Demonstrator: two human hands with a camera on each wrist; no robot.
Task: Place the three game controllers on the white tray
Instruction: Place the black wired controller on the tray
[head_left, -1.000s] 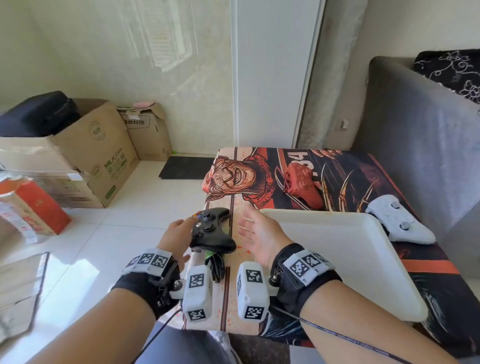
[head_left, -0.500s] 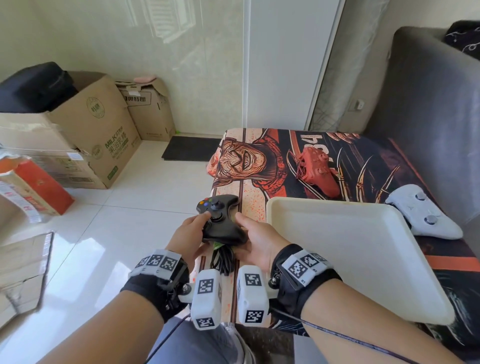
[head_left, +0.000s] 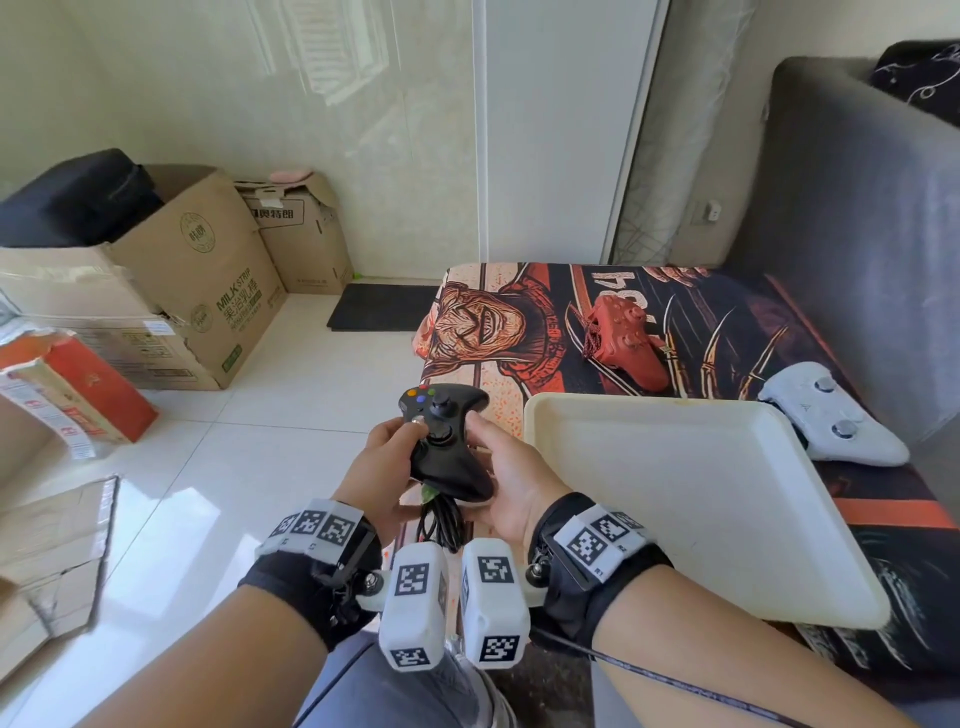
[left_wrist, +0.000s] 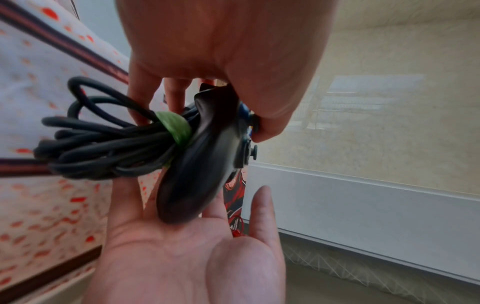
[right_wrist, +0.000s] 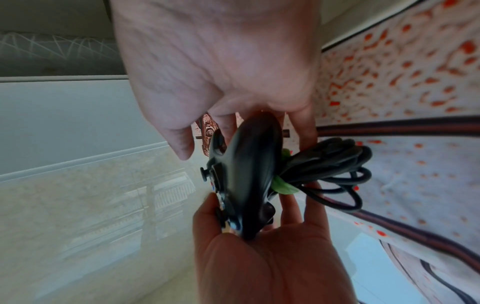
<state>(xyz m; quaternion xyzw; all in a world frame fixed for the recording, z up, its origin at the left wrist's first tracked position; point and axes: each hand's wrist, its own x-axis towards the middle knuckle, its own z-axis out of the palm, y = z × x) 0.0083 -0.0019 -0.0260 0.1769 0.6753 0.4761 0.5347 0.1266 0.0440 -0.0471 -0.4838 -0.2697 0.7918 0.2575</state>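
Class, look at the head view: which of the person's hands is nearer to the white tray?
Right. The right hand holds the black controller just beside the white tray's near-left edge; the left hand grips the controller's far side, farther from the tray.

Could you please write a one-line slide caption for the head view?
Both hands, left and right, hold the black controller beside the tray; red and white controllers wait.

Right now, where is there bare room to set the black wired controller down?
The flat white rectangular tray holds nothing. The patterned cloth between its far rim and the red controller is narrow. The right side is crowded by the white controller. Both hands, left hand and right hand, hold the black wired controller.
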